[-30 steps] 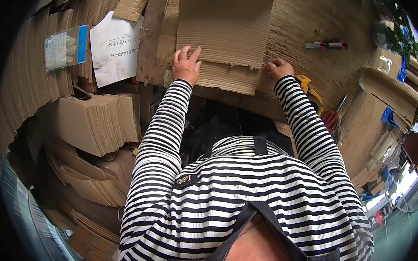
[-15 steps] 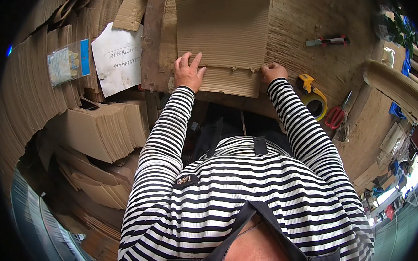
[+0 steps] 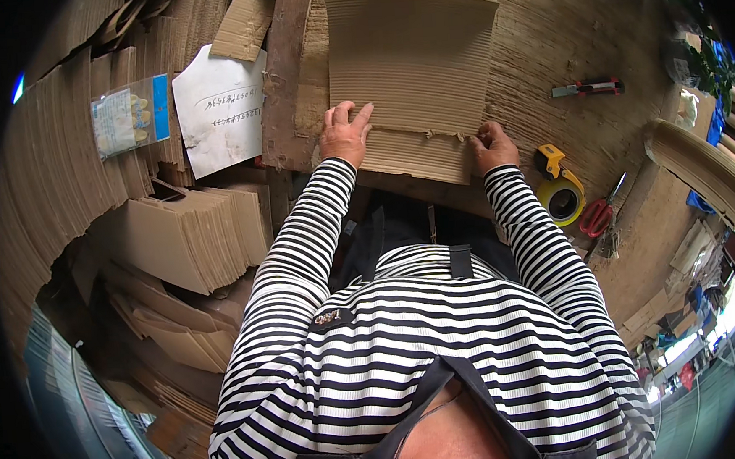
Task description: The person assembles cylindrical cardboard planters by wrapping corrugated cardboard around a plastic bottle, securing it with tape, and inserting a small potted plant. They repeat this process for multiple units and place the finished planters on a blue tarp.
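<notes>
a corrugated cardboard sheet lay on the worktable, pinned w/ left hand flat, fingers spread, & right hand curled on its near edge; if pressure was uneven, it could've been skewed or creased.

A clear plastic packet with a blue edge lies on stacked cardboard, just beside a white handwritten paper sheet.

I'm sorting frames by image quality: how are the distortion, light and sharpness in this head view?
Head view: strong fisheye bending, with a black rim around the picture; even daylight and soft shadows on the corrugated cardboard sheet; left hand and right hand sharp; bright, washed-out patch at the lower right edge.
</notes>
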### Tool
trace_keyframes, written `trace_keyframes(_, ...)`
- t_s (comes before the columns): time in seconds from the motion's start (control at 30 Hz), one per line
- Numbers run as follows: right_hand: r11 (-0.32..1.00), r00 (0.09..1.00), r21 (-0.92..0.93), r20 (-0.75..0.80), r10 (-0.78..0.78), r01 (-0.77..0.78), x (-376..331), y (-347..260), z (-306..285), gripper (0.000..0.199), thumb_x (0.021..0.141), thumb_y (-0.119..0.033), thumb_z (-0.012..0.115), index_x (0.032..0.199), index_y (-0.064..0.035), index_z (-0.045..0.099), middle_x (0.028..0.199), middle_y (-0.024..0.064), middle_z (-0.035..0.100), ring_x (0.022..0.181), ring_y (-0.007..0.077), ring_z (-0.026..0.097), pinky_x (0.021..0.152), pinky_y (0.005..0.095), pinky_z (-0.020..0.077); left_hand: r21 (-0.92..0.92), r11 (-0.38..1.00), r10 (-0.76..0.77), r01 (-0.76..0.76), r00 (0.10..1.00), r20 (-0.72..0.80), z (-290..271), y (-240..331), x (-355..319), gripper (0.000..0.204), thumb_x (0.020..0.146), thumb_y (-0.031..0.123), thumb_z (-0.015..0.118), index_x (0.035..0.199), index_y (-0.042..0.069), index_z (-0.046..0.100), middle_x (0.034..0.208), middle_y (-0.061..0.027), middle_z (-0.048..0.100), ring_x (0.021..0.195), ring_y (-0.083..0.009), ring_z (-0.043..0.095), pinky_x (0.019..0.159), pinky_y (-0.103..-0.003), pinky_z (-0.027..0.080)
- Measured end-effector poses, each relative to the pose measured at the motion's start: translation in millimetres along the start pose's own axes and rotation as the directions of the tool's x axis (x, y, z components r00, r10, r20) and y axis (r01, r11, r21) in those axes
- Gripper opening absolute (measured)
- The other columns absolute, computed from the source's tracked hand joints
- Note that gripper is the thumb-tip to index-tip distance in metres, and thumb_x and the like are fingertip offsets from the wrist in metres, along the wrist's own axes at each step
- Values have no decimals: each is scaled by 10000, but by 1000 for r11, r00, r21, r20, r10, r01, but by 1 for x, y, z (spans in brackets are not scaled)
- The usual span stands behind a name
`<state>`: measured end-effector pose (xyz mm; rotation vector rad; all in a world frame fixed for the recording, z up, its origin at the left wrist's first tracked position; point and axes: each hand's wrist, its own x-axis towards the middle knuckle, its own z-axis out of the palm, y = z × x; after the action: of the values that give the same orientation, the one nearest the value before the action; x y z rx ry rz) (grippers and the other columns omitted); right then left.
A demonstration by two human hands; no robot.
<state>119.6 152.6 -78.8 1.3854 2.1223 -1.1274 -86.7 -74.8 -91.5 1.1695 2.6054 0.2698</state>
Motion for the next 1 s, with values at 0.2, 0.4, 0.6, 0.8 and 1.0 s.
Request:
trace_keyframes(0.2,1000,1000,-4,4,-23,23,-2,4,1,315,912,-211,689,1199,-133,586,1078,112,678,952,256,664,826,379,535,-17,1000,15,-15,1000,11,0,-2,4,441,835,199,738,1260,257,634,1207,-70,500,1133,-294,481,956,-421,482)
trace_keyframes(0.4,962,965,-96,-27,-260,257,-3,15,4,321,914,-174,655,1224,-196,577,1123,84,645,969,287,657,839,394,544,-17,999,30,-30,1000,-8,-4,-3,9,451,804,190,764,1234,258,647,1196,-61,510,1115,-290,495,940,-417,484)
trace_keyframes(0.6,973,973,-50,-32,-227,225,-6,13,5,315,901,-165,652,1202,-227,582,1159,91,640,995,303,658,851,391,541,-22,999,32,-31,999,33,-12,-3,11,445,815,210,753,1241,273,636,1205,-59,503,1122,-291,500,904,-415,514)
trace_keyframes(0.8,961,964,-67,2,-267,267,-6,27,5,407,877,-157,664,1262,-214,548,1139,105,635,981,327,658,828,418,552,24,999,20,-23,993,115,-4,-2,26,424,788,293,779,1183,232,638,1157,-79,496,1088,-306,503,909,-483,444)
trace_keyframes(1.0,903,779,-409,-521,-349,131,-66,65,-97,603,716,-67,732,1289,-142,559,1151,133,621,1037,348,609,878,449,514,72,997,10,-24,983,185,-9,5,38,662,744,248,824,1329,228,516,1516,-156,257,1129,-368,580,868,-456,534)
